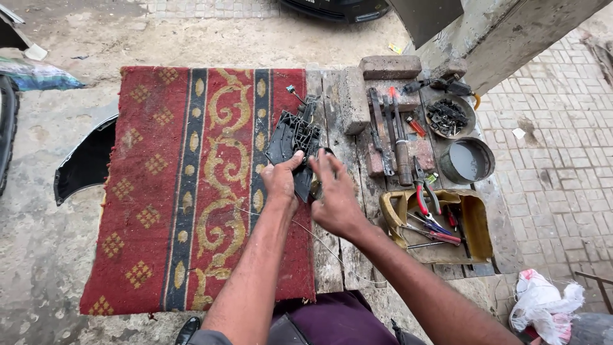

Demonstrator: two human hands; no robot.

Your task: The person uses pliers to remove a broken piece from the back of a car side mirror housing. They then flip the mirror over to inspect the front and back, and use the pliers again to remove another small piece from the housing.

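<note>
1. The setting is outdoors, in flat daylight with no hard shadows.
2. The ground on the left is rough, stained concrete [45, 243].
3. On the right lies paving of small grey bricks [562, 172].
4. A weathered wooden bench [332, 262] stands in the middle, its planks grey and cracked.
5. A red patterned rug [185, 191] with gold scrolls and dark stripes covers the bench's left part.
6. A worn concrete pillar [511, 32] slants across the upper right.
</note>
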